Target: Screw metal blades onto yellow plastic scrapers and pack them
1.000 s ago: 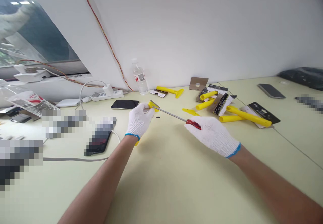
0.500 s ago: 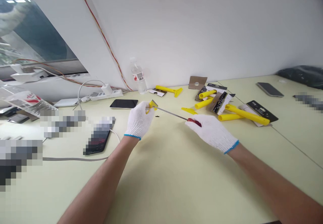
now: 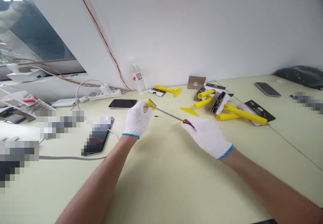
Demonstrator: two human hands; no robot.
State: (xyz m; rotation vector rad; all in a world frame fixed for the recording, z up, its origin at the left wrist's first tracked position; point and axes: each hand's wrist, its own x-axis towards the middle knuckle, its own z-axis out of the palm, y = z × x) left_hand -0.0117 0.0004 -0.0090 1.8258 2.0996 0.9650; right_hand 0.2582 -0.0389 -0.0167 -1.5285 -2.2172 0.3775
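Note:
Pinched in the fingers of my left hand (image 3: 136, 119) is a yellow scraper head (image 3: 150, 103) with a metal edge. Wrapped round a red handle, my right hand (image 3: 205, 135) holds a screwdriver (image 3: 166, 113). Its long thin shaft points left, and its tip meets the scraper head; the exact contact is too small to make out. White knit gloves with blue cuffs cover both hands. On the table beyond them lie a flat yellow piece (image 3: 189, 111) and a small dark bit (image 3: 156, 116).
Yellow handles (image 3: 246, 114) and black cardboard packaging (image 3: 219, 103) are heaped at the right. A whole yellow scraper (image 3: 168, 90) lies near the wall, by a water bottle (image 3: 137, 77). Phones (image 3: 122, 103), a power strip (image 3: 105, 95) and cables occupy the left. Another phone (image 3: 267, 89) lies far right.
My right hand has come slightly left and nearer to me, and the screwdriver's handle has shifted with it. My left hand still grips the scraper head in nearly the same place.

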